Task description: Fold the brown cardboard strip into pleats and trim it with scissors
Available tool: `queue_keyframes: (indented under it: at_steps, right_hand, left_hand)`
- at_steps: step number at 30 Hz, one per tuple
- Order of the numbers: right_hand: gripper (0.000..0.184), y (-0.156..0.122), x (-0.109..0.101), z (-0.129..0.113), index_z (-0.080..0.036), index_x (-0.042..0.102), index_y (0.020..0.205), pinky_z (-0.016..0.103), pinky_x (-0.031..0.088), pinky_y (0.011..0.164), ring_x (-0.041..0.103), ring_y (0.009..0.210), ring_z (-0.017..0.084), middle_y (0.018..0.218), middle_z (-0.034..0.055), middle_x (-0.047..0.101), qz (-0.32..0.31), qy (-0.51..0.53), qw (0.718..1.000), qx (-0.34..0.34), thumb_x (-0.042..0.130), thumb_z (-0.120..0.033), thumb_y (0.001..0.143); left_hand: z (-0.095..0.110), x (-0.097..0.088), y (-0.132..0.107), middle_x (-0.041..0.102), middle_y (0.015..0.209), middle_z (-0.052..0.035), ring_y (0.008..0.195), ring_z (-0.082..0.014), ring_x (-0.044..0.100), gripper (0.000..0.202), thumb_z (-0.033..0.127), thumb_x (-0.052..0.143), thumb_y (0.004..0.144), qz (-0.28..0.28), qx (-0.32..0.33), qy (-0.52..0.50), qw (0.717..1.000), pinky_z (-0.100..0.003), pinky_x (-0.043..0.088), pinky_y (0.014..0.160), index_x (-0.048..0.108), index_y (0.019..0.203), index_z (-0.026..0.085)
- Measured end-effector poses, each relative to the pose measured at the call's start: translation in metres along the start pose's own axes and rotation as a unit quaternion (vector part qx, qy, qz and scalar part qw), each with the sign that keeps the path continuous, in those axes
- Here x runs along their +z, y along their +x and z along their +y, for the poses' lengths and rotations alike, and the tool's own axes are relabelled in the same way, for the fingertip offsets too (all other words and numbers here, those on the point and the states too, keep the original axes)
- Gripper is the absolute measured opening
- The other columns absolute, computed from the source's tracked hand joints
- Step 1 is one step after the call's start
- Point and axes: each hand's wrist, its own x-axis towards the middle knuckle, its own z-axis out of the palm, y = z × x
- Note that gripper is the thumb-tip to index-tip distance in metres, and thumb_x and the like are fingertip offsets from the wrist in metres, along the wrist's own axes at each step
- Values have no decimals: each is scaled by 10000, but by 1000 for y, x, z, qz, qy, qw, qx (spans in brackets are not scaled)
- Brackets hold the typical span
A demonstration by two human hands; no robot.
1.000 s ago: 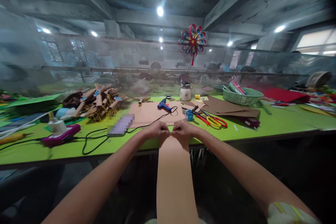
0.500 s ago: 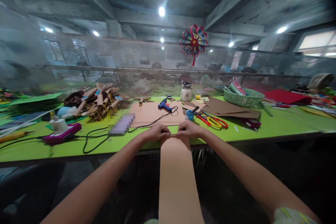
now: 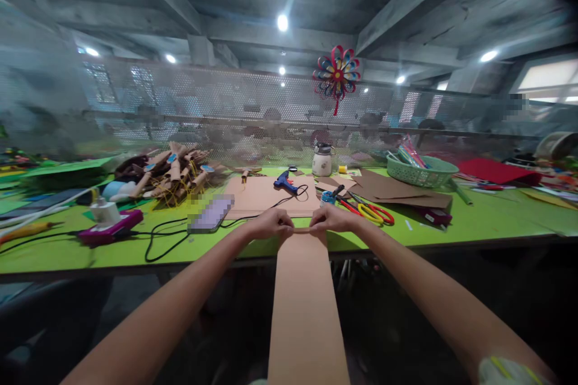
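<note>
A long strip of brown kraft paper point(image 3: 307, 307) runs from the table's front edge down toward my body. Its far end shows a narrow folded or rolled edge. My left hand point(image 3: 272, 224) pinches the left corner of that edge, fingers closed. At the right corner my right hand point(image 3: 333, 219) grips it the same way, thumb and fingers pressed together. Just beyond my hands lie a stack of kraft paper sheets point(image 3: 244, 195) and a blue glue gun point(image 3: 286, 182) with a black cord. A small blue-labelled jar point(image 3: 328, 197) stands close behind my right hand.
Scissors with red and yellow handles point(image 3: 370, 213) lie right of my hands. A phone point(image 3: 211, 214) and a purple power strip point(image 3: 111, 228) are on the left, near a pile of paper rolls point(image 3: 180, 174). A green basket point(image 3: 422, 171) and a white bottle point(image 3: 322, 161) stand farther back.
My right hand has shifted slightly right along the paper's edge, so more of the folded edge shows between my hands. The whole view has moved slightly.
</note>
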Motion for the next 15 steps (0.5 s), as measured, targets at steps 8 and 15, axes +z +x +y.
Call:
queue_keyframes:
  at_steps: [8, 15]
  right_hand:
    - [379, -4, -6, -3, -74, 729, 791, 200, 400, 536, 507, 575, 103, 634, 37, 642, -10, 39, 998, 45, 692, -439, 699]
    - [417, -26, -3, -18, -94, 691, 970, 228, 431, 595, 533, 607, 104, 698, 32, 609, 81, 216, 973, -7, 582, -471, 829]
  left_hand:
    - [4, -6, -2, 674, 786, -64, 713, -153, 569, 289, 331, 613, 736, -22, -37, -79, 996, -214, 419, 640, 714, 859, 90]
    - [18, -13, -17, 650, 770, -43, 724, -143, 533, 330, 417, 651, 740, 6, -16, -203, 979, -233, 410, 680, 703, 840, 106]
